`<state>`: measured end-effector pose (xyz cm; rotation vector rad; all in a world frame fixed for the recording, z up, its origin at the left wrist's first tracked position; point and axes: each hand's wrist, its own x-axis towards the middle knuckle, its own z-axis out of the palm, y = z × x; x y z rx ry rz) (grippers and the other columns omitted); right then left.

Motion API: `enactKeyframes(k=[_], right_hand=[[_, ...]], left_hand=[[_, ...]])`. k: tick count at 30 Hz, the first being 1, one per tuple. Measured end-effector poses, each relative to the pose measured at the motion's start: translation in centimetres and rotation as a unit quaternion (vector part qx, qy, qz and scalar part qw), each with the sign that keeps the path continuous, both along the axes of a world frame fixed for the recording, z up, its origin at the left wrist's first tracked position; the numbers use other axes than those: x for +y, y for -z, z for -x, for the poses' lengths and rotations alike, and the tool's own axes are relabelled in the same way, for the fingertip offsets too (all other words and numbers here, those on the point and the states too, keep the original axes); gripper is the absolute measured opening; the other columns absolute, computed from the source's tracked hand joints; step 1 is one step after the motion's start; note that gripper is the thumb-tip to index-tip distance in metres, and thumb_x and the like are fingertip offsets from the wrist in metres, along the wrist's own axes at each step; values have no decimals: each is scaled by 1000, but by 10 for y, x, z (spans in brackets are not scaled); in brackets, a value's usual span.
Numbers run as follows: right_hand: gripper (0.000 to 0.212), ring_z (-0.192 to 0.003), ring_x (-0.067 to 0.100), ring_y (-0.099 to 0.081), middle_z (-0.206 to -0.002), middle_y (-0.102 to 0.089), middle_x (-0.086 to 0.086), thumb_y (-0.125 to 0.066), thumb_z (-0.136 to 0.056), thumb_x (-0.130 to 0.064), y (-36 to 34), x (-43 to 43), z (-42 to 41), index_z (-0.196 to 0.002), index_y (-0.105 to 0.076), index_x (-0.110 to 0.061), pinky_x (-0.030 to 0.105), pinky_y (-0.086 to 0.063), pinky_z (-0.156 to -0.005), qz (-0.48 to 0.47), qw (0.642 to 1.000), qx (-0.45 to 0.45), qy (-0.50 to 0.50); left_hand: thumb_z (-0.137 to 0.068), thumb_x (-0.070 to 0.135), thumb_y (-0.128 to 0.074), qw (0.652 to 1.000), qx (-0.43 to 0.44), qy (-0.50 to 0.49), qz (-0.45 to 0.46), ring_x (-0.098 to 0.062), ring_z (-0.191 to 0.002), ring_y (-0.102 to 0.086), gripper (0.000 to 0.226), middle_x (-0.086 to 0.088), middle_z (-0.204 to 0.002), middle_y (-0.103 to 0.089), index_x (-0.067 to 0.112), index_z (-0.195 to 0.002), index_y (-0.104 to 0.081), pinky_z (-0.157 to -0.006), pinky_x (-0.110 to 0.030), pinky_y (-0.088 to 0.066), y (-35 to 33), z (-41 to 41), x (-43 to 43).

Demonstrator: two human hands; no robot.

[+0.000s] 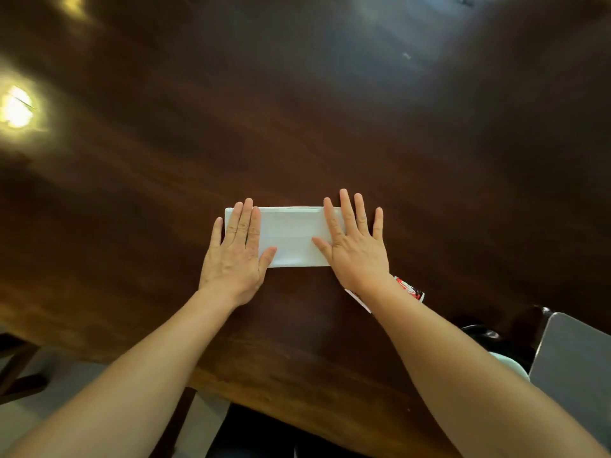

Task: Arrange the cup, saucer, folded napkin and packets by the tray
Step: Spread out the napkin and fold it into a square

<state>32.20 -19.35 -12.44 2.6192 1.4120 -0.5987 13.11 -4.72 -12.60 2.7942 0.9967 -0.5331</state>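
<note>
Folded white napkin (292, 237) lies flat on the dark wood table (330, 127), long edge running 9 to 3 o'clock. Left hand (236, 256) is flat, palm down, fingers together, covering the napkin's 9 o'clock end. Right hand (355, 247) is flat, fingers spread wide, pressing the 3 o'clock end. Red-and-white packets (410, 289) sit at 4 o'clock of the napkin, partly under the right wrist. Grey tray (575, 368) is at the table's 4 o'clock edge.
</note>
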Motion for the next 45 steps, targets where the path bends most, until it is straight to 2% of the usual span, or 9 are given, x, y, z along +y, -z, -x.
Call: enactKeyframes(k=[10,13,17,24,29,38,41,43,45], right_hand=[[87,-150,46,10,-167,14,12,-27,-96,-70,-24,51,-18,-158,11,-23,68,-3,-115,69,994,-2,88],[78,-148,46,-13,-165,-10,17,-40,-99,-59,-31,57,-6,-158,-11,-17,59,-28,-112,35,992,-4,118],[50,-123,37,-43,-141,-43,16,-60,-97,-43,-38,61,-1,-135,-47,-14,42,-51,-85,-55,992,-3,118],[29,-90,26,-58,-111,-60,11,-68,-89,-5,-61,77,-22,-115,-57,-9,40,-56,-75,-34,956,192,219],[15,-92,20,-65,-109,-69,6,-67,-92,-7,-93,75,-22,-104,-74,-14,32,-58,-74,-93,946,242,194],[22,-93,32,-55,-105,-66,9,-63,-89,-6,-114,5,71,-108,-75,-10,45,-48,-77,-196,975,104,-25],[19,-97,30,-56,-110,-64,7,-65,-88,-12,-98,-12,99,-106,-71,-13,42,-47,-78,-147,982,87,-82],[14,-94,29,-56,-106,-64,7,-63,-89,-14,-86,-22,113,-102,-69,-13,40,-46,-75,-131,983,87,-93],[13,-91,28,-55,-104,-63,6,-62,-91,-13,-76,-29,123,-103,-68,-14,40,-46,-74,-120,985,86,-92]], left_hand=[[-86,78,-4,992,41,-72,90,-40,-153,11,97,-20,-161,30,14,-154,22,-119,-56,-15,-22,39,-117],[-90,77,-22,995,40,-52,80,-42,-152,16,98,-19,-162,24,12,-154,16,-120,-57,-8,-25,38,-138],[-95,70,-21,998,37,5,53,-37,-145,35,95,-18,-160,29,4,-153,16,-114,-53,25,-28,40,-137],[-100,62,-21,995,19,65,77,-33,-151,22,87,-17,-163,23,2,-154,14,-120,-46,10,-33,48,-125],[-102,59,-22,990,-6,59,126,-25,-150,24,78,-7,-165,22,16,-157,13,-122,-38,0,-36,59,-117],[-104,55,-20,986,-2,65,153,-24,-150,27,77,-6,-164,27,14,-157,17,-125,-39,-1,-41,62,-114],[-106,39,-37,955,-127,-32,267,-18,-155,-11,64,2,-169,-10,20,-161,-12,-123,-34,-22,-52,61,-105],[-103,19,-50,924,-204,-97,310,-17,-137,-49,47,0,-151,-48,19,-150,-44,-111,-35,-45,-61,64,-97],[-98,5,-55,919,-228,-130,294,-17,-120,-62,35,-2,-131,-66,14,-131,-66,-105,-33,-51,-66,70,-91]])
